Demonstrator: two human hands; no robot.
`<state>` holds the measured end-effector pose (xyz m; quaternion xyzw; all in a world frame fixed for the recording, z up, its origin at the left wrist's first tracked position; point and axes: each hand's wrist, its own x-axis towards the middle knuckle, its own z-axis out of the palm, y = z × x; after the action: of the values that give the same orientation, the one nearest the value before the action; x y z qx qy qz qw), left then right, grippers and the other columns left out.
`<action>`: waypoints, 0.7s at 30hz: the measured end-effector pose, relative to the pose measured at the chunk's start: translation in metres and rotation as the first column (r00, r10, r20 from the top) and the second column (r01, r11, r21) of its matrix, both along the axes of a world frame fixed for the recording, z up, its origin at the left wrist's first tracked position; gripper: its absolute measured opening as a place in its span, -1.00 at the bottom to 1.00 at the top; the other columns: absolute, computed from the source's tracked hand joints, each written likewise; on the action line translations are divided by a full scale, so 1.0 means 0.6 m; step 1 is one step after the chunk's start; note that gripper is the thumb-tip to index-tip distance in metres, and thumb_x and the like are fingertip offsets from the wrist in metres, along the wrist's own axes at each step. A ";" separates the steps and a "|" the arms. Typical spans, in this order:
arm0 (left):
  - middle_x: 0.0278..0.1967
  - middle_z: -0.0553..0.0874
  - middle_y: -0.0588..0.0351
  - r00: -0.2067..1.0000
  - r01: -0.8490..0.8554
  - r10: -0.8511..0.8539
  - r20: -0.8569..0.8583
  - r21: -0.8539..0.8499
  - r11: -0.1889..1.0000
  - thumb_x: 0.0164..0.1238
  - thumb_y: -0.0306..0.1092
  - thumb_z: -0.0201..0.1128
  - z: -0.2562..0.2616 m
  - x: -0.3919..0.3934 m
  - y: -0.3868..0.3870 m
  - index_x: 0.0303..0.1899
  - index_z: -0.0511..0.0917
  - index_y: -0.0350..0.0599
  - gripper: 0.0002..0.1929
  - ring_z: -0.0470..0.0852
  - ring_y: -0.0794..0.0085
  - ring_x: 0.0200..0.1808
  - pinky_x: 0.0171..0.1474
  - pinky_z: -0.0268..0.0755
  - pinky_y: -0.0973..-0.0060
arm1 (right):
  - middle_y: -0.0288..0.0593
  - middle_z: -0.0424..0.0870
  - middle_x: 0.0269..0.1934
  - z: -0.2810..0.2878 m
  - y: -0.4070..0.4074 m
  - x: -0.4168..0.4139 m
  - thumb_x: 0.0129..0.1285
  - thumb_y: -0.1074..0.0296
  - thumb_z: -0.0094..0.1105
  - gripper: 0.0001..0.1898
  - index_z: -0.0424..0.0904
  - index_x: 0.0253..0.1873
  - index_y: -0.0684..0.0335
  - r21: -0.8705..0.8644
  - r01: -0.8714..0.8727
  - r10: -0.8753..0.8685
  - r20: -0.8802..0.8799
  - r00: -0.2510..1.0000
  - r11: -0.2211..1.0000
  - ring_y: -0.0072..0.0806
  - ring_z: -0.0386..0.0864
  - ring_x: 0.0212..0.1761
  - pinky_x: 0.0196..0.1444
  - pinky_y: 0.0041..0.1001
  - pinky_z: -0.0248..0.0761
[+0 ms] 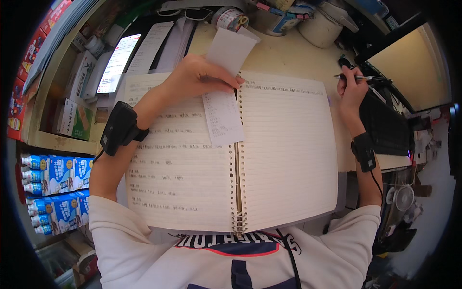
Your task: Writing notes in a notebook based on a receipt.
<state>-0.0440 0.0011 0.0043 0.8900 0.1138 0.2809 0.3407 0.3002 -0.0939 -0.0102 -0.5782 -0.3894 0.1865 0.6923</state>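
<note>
An open ring-bound notebook (pixel 288 151) lies before me, its left page covered with handwritten lines and its right page written only near the top. My left hand (pixel 205 76) pinches a folded paper slip (pixel 224 119) over the binder rings; the slip's upper part stands up behind my fingers and its lower part, bearing small writing, hangs over the left page. To the right of the notebook, my right hand (pixel 351 85) holds a pen (pixel 366 78), its tip pointing left, off the page.
A lit smartphone (pixel 119 63) lies at the back left near paper strips (pixel 151 47). Behind the notebook stand a round tin (pixel 231 18) and a beige lidded pot (pixel 320 27). Boxes fill the left shelf. A black keyboard (pixel 386 126) and a monitor (pixel 406 65) are at the right.
</note>
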 end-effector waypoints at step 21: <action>-0.26 0.74 0.18 0.993 0.040 -0.067 0.094 0.264 0.964 0.06 -0.47 0.36 -0.017 -0.001 0.003 -0.33 0.67 -0.11 -0.89 0.66 0.29 -0.16 -0.08 0.52 0.43 | -0.33 0.41 -0.72 0.036 0.010 -0.274 0.07 0.50 0.17 -0.79 0.31 -0.53 0.27 -0.258 -0.403 0.384 -0.123 0.915 0.878 -0.72 0.31 -0.72 -0.67 -0.61 0.12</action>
<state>-0.0446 0.0030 -0.0059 0.9144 0.0342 0.3292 0.2331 0.1361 -0.0879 0.0115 -0.5717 -0.4451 0.3957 0.5644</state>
